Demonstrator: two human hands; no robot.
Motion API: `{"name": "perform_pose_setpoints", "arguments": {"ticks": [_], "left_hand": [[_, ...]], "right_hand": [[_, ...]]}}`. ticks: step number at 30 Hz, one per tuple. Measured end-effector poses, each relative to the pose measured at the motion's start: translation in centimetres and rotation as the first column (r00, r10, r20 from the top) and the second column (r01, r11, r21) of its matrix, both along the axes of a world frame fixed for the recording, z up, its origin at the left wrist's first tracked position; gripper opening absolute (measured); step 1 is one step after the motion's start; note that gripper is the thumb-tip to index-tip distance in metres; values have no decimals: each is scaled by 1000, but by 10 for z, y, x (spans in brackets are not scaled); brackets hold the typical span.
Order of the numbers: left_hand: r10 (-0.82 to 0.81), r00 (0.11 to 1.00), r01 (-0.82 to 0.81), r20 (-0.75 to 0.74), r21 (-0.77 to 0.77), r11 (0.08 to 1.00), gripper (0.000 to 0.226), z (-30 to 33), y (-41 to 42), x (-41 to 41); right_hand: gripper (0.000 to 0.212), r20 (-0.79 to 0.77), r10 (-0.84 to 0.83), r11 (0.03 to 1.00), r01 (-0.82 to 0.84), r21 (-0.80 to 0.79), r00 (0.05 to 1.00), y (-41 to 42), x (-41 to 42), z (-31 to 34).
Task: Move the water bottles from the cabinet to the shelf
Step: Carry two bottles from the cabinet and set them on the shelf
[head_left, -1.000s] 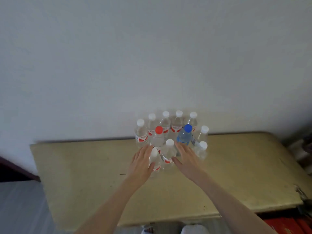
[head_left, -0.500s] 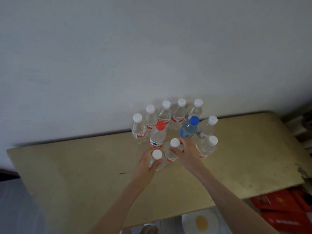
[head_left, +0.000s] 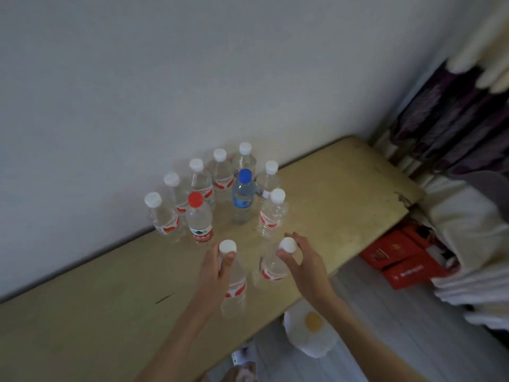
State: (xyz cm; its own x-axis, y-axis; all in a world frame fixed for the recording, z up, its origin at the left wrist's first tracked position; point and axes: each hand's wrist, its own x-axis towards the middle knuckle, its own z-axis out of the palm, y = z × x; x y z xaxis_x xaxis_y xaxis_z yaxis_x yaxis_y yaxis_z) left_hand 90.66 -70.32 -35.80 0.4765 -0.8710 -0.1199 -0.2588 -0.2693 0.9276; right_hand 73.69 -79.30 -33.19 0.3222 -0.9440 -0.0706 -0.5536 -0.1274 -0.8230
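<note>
My left hand [head_left: 216,268] grips a clear white-capped water bottle [head_left: 236,285] by its neck, just under the cap. My right hand [head_left: 304,264] pinches the neck of a second white-capped bottle [head_left: 271,268]. Both bottles are held over the front part of the yellowish cabinet top [head_left: 82,312]. Behind them, near the wall, several more bottles stand in a cluster: most have white caps, one has a red cap [head_left: 199,219] and one has a blue cap [head_left: 243,195].
A white wall runs along the back of the cabinet top. Red boxes [head_left: 399,257] lie on the floor at the right, beside stacked white bedding [head_left: 468,244]. A white round object with a yellow centre [head_left: 312,330] sits on the floor below the cabinet's front edge.
Both hands closed on the two front bottles and drew them back from the cluster toward me. The view swung to the right, showing more of the floor and bedding.
</note>
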Motion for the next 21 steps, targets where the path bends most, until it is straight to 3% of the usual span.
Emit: {"name": "perform_pose_setpoints", "arguments": {"ticks": [2, 6, 11, 14, 17, 21], "left_hand": [[-86, 996, 85, -15, -35, 996, 72, 6, -6, -23], [-298, 954, 295, -23, -86, 952, 49, 24, -9, -86], [-571, 820, 569, 46, -168, 805, 39, 41, 19, -192], [-693, 715, 695, 94, -205, 690, 47, 50, 53, -261], [-809, 587, 795, 24, -205, 570, 49, 48, 90, -330], [-933, 357, 915, 49, -220, 339, 68, 45, 144, -424]], "right_hand": [[24, 40, -58, 998, 57, 7, 998, 14, -26, 11], [18, 117, -249, 966, 255, -36, 961, 53, -100, 28], [26, 234, -519, 837, 545, -57, 822, 138, -206, 39], [23, 277, -658, 716, 696, -55, 700, 203, -265, 43], [17, 325, -778, 563, 826, -20, 538, 270, -321, 44], [38, 348, -885, 317, 948, -37, 310, 362, -390, 46]]}}
